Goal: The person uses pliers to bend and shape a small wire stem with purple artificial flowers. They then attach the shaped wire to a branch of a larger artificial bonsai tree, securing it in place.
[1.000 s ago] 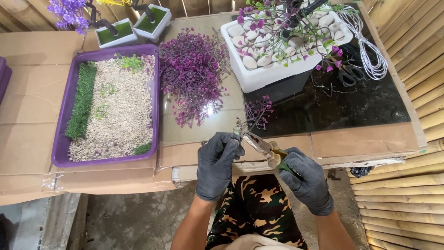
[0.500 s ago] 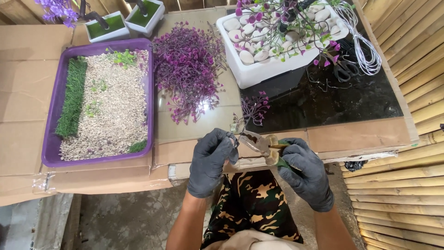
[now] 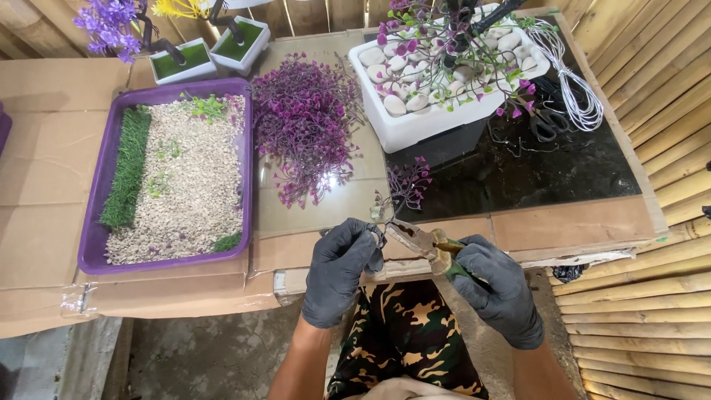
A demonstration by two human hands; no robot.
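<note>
My left hand (image 3: 339,268), in a black glove, is curled shut, its fingertips pinching the base of a small purple sprig (image 3: 404,187) just above the table's near edge. My right hand (image 3: 498,290), also gloved, is wrapped tight around the green handles of a pair of pliers (image 3: 424,244), forearm angled in from the lower right. The plier nose points left and meets the sprig's stem right at my left fingertips; whether it bites the stem I cannot tell.

I work at a table covered in cardboard (image 3: 44,163), with a dark glossy panel (image 3: 563,167) to the right and bamboo slat walls around. A purple tray (image 3: 95,244) of pale gravel and green turf strips lies to the left. A heap of purple foliage (image 3: 304,122) sits beyond my hands. A white planter (image 3: 415,130) with white stones stands further right, beside a coil of white wire (image 3: 574,89).

The sprig rises from my left fingers toward the planter.
</note>
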